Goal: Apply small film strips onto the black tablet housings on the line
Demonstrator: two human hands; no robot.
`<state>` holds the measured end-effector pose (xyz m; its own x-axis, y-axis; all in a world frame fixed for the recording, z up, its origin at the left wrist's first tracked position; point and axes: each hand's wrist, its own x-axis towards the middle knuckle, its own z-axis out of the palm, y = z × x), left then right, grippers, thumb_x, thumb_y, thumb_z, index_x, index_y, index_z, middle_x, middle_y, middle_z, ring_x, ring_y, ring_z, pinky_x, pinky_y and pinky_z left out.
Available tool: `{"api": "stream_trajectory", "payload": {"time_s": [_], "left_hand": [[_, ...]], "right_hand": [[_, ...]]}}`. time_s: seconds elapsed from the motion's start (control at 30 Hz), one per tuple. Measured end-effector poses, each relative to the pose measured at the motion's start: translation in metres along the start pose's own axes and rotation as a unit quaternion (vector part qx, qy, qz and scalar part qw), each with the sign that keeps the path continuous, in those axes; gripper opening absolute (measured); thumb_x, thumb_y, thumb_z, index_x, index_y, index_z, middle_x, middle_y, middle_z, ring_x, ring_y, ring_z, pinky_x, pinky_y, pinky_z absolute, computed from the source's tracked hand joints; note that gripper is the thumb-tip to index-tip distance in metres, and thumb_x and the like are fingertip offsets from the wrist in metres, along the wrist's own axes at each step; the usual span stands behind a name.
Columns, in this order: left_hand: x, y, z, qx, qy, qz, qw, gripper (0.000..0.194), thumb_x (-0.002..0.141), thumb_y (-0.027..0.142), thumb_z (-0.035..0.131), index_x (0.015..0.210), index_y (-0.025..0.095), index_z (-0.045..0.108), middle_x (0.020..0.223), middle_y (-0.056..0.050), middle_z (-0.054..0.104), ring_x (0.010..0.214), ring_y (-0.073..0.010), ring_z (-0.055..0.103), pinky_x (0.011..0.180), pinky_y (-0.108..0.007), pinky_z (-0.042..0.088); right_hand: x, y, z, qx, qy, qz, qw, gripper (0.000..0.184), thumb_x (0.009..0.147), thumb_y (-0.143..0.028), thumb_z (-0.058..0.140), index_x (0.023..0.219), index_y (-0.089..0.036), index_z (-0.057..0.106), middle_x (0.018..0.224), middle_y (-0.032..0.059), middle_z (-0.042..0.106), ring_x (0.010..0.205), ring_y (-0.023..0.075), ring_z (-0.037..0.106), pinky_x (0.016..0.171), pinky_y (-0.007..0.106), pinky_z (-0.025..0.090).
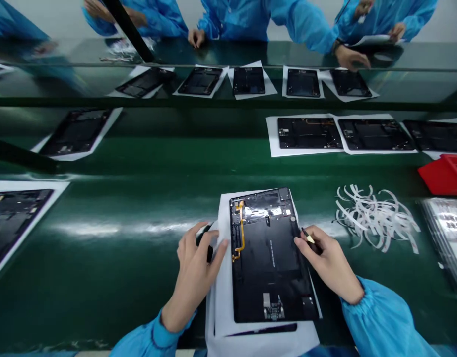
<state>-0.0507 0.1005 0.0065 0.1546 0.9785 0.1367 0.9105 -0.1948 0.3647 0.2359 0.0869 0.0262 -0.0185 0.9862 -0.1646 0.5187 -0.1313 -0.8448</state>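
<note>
We have a black tablet housing (265, 277), orange flex cable (242, 235); left hand (196, 263) spread, right hand (327, 258) pinching dark tool (310, 239) by right edge; green bench (139, 277) spans centre-left.

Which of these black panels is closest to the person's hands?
The black panel on white paper, directly between the left hand and the right hand. Every other panel lies well away from both.

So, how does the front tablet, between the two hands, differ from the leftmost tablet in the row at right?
The front tablet lies nearly lengthwise in view; the row tablet lies crosswise. The right hand is at the front tablet's edge; no hand is near the row tablet. Both show dark insides, on white sheets.
</note>
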Motion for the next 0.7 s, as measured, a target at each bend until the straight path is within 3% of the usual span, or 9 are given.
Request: {"api": "stream_trajectory", "payload": {"time_s": [0.17, 0.23, 0.3, 0.4, 0.47, 0.57, 0.7], "left_hand": [[0.007, 0.002, 0.0, -0.118, 0.081, 0.007, 0.99, 0.015, 0.095, 0.03, 0.051, 0.092, 0.022, 0.064, 0.124, -0.011, 0.052, 0.12, -0.0312, 0.048, 0.097, -0.049, 0.042], [0.008, 0.006, -0.004, -0.213, 0.121, -0.038, 0.969, 0.013, 0.093, 0.033, 0.055, 0.092, 0.023, 0.064, 0.119, -0.008, 0.057, 0.114, -0.028, 0.054, 0.094, -0.043, 0.045], [0.009, 0.015, -0.01, -0.346, 0.099, -0.117, 0.926, 0.019, 0.094, 0.039, 0.054, 0.1, 0.024, 0.061, 0.11, -0.006, 0.062, 0.102, -0.0244, 0.061, 0.084, -0.036, 0.051], [0.014, 0.027, -0.02, -0.487, 0.001, -0.214, 0.847, 0.033, 0.091, 0.051, 0.054, 0.113, 0.025, 0.053, 0.092, -0.003, 0.067, 0.076, -0.0195, 0.065, 0.065, -0.029, 0.054], [0.027, 0.025, -0.028, -0.5, 0.003, -0.247, 0.83, 0.046, 0.082, 0.054, 0.065, 0.113, 0.025, 0.05, 0.081, 0.0, 0.066, 0.065, -0.0175, 0.064, 0.059, -0.027, 0.052], [0.072, 0.0, -0.036, -0.473, 0.052, -0.279, 0.834, 0.057, 0.072, 0.053, 0.074, 0.114, 0.025, 0.05, 0.077, 0.002, 0.066, 0.058, -0.0162, 0.062, 0.052, -0.024, 0.05], [0.173, -0.048, -0.039, -0.407, 0.069, -0.291, 0.863, 0.037, 0.084, 0.037, 0.067, 0.115, 0.02, 0.055, 0.075, 0.002, 0.065, 0.058, -0.0141, 0.062, 0.054, -0.023, 0.05]], "right_hand": [[-0.009, -0.006, 0.008, 0.077, 0.08, -0.02, 0.994, 0.022, 0.092, -0.042, 0.055, 0.082, -0.022, 0.054, 0.063, -0.0043, 0.044, 0.057, 0.013, 0.042, 0.052, 0.023, 0.037], [-0.009, -0.009, 0.011, 0.098, 0.13, -0.026, 0.986, 0.023, 0.09, -0.041, 0.057, 0.077, -0.022, 0.053, 0.061, -0.005, 0.042, 0.054, 0.012, 0.039, 0.049, 0.023, 0.036], [-0.005, -0.015, 0.014, 0.123, 0.176, -0.032, 0.976, 0.024, 0.088, -0.04, 0.059, 0.074, -0.022, 0.052, 0.059, -0.0055, 0.04, 0.051, 0.011, 0.038, 0.046, 0.022, 0.035], [0.009, -0.026, 0.021, 0.165, 0.21, -0.037, 0.963, 0.025, 0.087, -0.041, 0.06, 0.074, -0.021, 0.052, 0.06, -0.0054, 0.042, 0.051, 0.0104, 0.039, 0.046, 0.021, 0.035], [0.022, -0.031, 0.026, 0.194, 0.189, -0.04, 0.962, 0.024, 0.088, -0.043, 0.059, 0.08, -0.02, 0.055, 0.065, -0.004, 0.047, 0.055, 0.0111, 0.044, 0.05, 0.021, 0.039], [0.041, -0.032, 0.028, 0.219, 0.132, -0.033, 0.966, 0.028, 0.091, -0.047, 0.055, 0.093, -0.02, 0.059, 0.071, -0.002, 0.053, 0.058, 0.0124, 0.048, 0.052, 0.023, 0.042], [0.053, -0.022, 0.023, 0.167, 0.15, -0.042, 0.974, 0.031, 0.094, -0.048, 0.05, 0.09, -0.019, 0.061, 0.069, -0.0017, 0.054, 0.059, 0.0138, 0.05, 0.054, 0.024, 0.041]]}}
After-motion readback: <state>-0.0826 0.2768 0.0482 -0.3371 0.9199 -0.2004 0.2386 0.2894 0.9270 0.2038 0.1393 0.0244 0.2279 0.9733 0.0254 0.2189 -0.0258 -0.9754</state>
